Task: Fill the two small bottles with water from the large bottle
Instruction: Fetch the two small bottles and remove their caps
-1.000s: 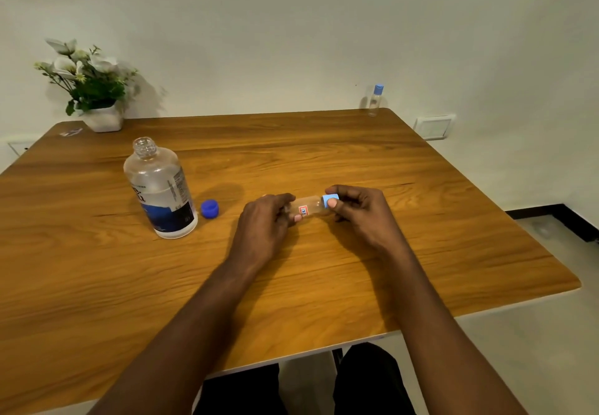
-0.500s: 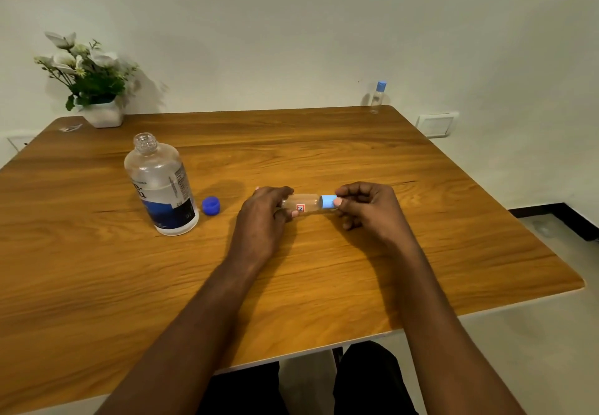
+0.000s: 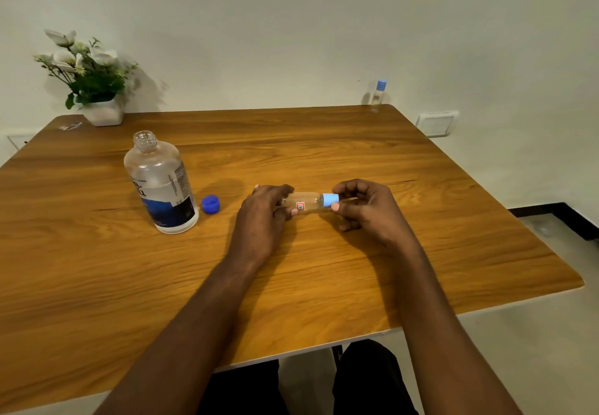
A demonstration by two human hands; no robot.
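Note:
A small clear bottle (image 3: 304,202) with a red-and-white sticker lies sideways between my hands above the wooden table (image 3: 324,278). My left hand (image 3: 262,220) grips its base end. The fingers of my right hand (image 3: 363,210) pinch its light blue cap (image 3: 330,200). The large clear bottle (image 3: 160,184) with a dark blue label stands open at the left, partly filled with water. Its dark blue cap (image 3: 210,204) lies on the table just right of it. A second small bottle (image 3: 377,97) with a light blue cap stands upright at the far right corner.
A white pot of white flowers (image 3: 94,90) sits at the far left corner, with a small wrapper (image 3: 69,126) beside it. A white wall socket (image 3: 436,124) is past the table's right edge. My dark-clothed legs show below the near edge.
The small bottle has turned more level between my hands, and my right fingers have shifted on its cap. Everything else stays in place.

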